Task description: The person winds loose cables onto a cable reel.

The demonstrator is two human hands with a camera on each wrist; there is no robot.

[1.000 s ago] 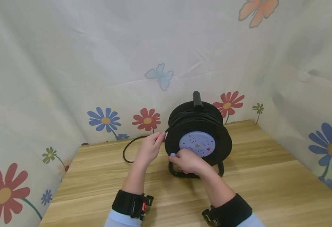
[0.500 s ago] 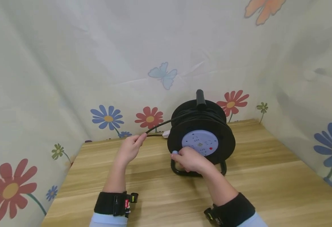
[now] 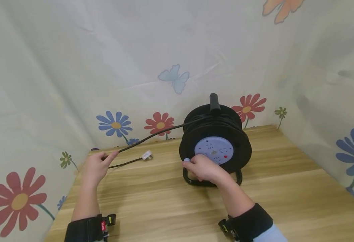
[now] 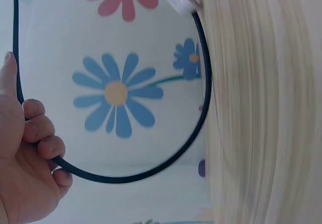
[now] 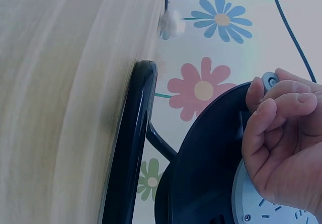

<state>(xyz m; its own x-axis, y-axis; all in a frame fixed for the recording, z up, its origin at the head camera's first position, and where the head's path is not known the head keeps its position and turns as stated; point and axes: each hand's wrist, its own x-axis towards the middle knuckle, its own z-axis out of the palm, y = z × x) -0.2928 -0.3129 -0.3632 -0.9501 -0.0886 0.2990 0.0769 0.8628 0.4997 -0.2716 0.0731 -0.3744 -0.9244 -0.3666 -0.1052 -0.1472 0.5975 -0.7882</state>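
A black cable reel [image 3: 184, 143] with a light-blue socket panel [image 3: 214, 148] on its face stands upright on the wooden table. Black cable [image 3: 152, 135] runs from the drum leftward to my left hand [image 3: 96, 166], whose fingers curl round it. Past that hand the cable [image 4: 206, 83] loops back to a white plug [image 3: 147, 154] at the table's rear. My right hand [image 3: 205, 168] grips the small light-blue crank knob [image 5: 270, 79] at the reel's lower left edge, its fingers bent round it in the right wrist view.
A black tubular stand [image 3: 192, 182] carries the reel, and a black carrying handle [image 3: 214, 105] rises above the drum. Behind the table [image 3: 164, 208] hangs a pale sheet [image 3: 128, 50] printed with flowers and butterflies, close to the back edge.
My left hand has moved far left from beside the reel, drawing out a longer stretch of cable. The plug has slid left, away from the drum. My right hand remains on the knob.
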